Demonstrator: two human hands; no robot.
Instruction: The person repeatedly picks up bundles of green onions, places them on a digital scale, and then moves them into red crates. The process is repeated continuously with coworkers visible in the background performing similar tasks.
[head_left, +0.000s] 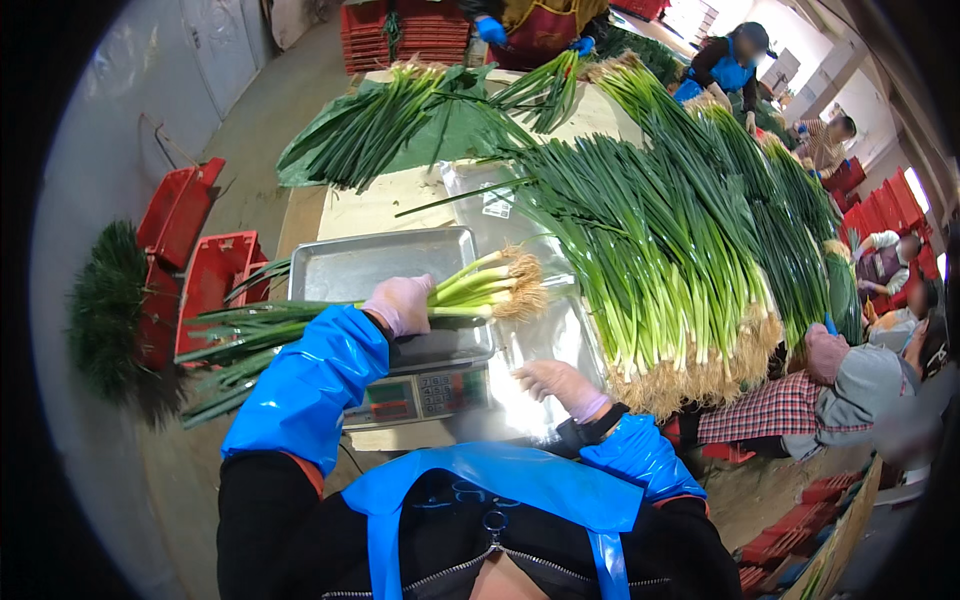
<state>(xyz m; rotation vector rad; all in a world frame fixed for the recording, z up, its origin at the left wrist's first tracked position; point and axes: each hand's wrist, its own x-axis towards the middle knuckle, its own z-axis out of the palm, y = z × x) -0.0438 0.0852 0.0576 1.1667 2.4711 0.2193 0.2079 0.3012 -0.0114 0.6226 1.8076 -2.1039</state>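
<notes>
My left hand (402, 306), in a pale thin glove, is closed around a bunch of green onions (480, 289) over the metal tray (382, 241) of a digital scale (416, 397). The roots point right and the long green leaves hang past the tray's left edge. My right hand (559, 386), gloved too, is held over the shiny metal tabletop just right of the scale, fingers partly curled and holding nothing that I can see. Beyond it on the right lies a large pile of green onions (645, 285), roots towards me.
Red plastic crates (217, 289) stand on the floor at left, beside a heap of green leaves (109, 307). More onions (382, 127) lie on green cloth at the table's far side. Several people work around the table; a co-worker's gloved hand (825, 352) is close at right.
</notes>
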